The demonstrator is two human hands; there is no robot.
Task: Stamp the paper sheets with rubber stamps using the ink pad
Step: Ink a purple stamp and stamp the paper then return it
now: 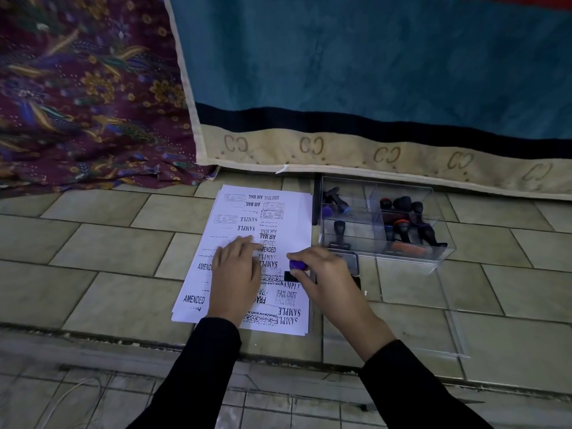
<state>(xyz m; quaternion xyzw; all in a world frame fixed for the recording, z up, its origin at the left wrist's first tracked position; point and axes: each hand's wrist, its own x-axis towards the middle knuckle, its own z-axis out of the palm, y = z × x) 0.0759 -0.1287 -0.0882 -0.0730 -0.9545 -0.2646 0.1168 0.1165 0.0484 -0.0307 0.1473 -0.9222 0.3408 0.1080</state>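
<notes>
Your stamp (297, 265) stands close to upright on the paper sheets (291, 212). Its long axis runs from the black base on the page up to the purple cap, which leans slightly toward your left hand (236, 274). The fingers of your right hand (325, 274) curl around the handle from the right and clamp it, so only the cap and a bit of the base show past the fingertips. Your left hand lies flat on the page just left of the stamp, fingers straight and close together, tips pointing away from you, holding the sheets down. There is one stamp in your grip and one stack of sheets; a few edges show at the near end, too few to count. The stack's long side runs away from you, and the top sheet is crowded with black prints. One ink pad (349, 261) sits just beyond your right knuckles, partly hidden by them. One clear box (439, 252) stands further out to the right with several more stamps in its compartments.
</notes>
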